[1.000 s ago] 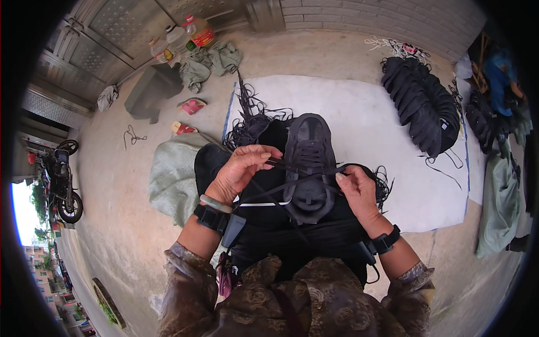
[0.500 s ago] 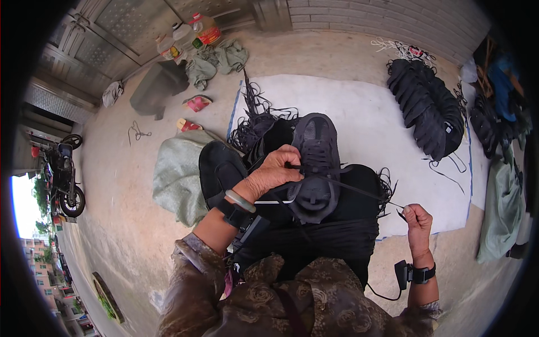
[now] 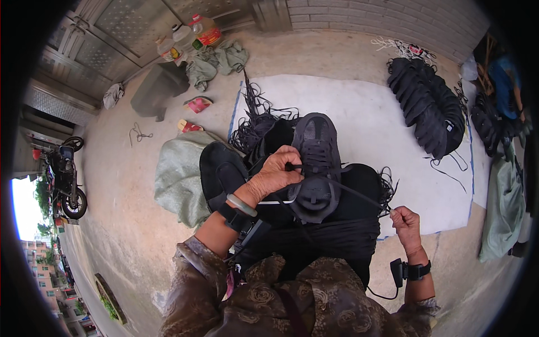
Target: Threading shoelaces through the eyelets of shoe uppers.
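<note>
Nearest, on the person's dark-clad lap, sits a black shoe (image 3: 317,147), laced side up. The right hand (image 3: 405,221), out to the shoe's right, has its grip pinched on a black lace (image 3: 359,192) (drawn fairly straight); the left hand (image 3: 279,170), just beside the shoe, has its grip closed around lace too. Beyond spreads a white sheet (image 3: 365,104), bearing a black shoe pile (image 3: 418,95); farther off stand plastic bottles (image 3: 206,32)
</note>
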### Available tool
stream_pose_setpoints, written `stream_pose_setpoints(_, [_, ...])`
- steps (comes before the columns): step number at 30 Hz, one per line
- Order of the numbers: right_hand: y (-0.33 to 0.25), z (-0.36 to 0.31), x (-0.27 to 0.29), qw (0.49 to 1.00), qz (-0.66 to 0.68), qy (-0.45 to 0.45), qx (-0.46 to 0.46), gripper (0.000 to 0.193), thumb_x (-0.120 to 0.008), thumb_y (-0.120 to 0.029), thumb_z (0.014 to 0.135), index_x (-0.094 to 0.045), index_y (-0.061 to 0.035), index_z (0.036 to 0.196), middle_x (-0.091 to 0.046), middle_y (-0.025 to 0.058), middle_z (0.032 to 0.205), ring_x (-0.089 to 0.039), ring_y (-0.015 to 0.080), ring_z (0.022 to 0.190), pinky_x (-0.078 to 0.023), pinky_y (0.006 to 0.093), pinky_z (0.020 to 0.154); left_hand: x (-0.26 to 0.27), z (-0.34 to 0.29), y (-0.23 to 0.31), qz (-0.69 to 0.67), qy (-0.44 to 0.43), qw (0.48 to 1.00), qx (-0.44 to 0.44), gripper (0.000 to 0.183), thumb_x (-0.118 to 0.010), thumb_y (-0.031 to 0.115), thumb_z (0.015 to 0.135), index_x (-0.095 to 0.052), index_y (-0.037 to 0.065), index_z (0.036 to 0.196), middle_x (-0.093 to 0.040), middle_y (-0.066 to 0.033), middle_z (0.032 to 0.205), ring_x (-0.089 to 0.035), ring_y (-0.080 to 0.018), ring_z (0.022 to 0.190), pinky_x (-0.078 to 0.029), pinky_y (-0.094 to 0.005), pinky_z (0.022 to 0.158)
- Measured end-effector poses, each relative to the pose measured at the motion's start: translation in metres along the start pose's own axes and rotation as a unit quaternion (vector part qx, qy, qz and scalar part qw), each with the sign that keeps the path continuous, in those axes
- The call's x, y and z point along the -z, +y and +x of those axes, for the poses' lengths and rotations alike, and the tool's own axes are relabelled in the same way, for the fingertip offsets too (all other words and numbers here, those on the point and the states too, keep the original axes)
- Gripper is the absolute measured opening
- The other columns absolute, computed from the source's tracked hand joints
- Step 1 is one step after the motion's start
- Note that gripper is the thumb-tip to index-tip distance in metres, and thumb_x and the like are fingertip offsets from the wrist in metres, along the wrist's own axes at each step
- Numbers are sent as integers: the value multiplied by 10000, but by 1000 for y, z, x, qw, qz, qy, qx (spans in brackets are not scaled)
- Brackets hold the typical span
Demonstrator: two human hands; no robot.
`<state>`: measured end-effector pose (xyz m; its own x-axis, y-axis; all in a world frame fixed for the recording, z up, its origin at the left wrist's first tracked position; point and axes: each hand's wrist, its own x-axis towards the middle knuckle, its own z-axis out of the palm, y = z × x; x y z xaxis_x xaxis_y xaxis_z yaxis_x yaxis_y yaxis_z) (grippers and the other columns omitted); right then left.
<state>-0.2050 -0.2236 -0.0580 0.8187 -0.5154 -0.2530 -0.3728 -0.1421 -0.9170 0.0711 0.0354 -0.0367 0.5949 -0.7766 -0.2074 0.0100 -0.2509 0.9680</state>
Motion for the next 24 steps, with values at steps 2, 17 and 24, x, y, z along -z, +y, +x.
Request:
stream_pose_setpoints(2, [2,-1,-1,999,-13,-28,-18,272,-594,-231,879,-546,-47,684,-440,-58,560,-371,37,520,-317,201,475,1,0,-3,0,0,1000,-5,193,-649,-85,671,-542,44,767,-402,2,1023,-469,-78,853,-409,-209,732])
stream_pose_setpoints(17, [-20,-16,-9,981,-120,-74,137,154,-674,-104,781,-599,-3,870,-608,100,685,-566,172,565,-458,268,536,-6,-17,-2,6,61,996,59,287,-675,32,732,-519,48,972,-497,-12,844,-492,-96,747,-448,-230,659])
stream_pose_setpoints(24, [-39,-21,-4,937,-245,-55,241,97,-648,-66,762,-607,-23,838,-601,124,673,-570,281,584,-450,320,539,-5,-33,14,151,20,985,79,253,-658,240,817,-561,7,835,-520,-18,624,-446,-67,573,-403,-242,525])
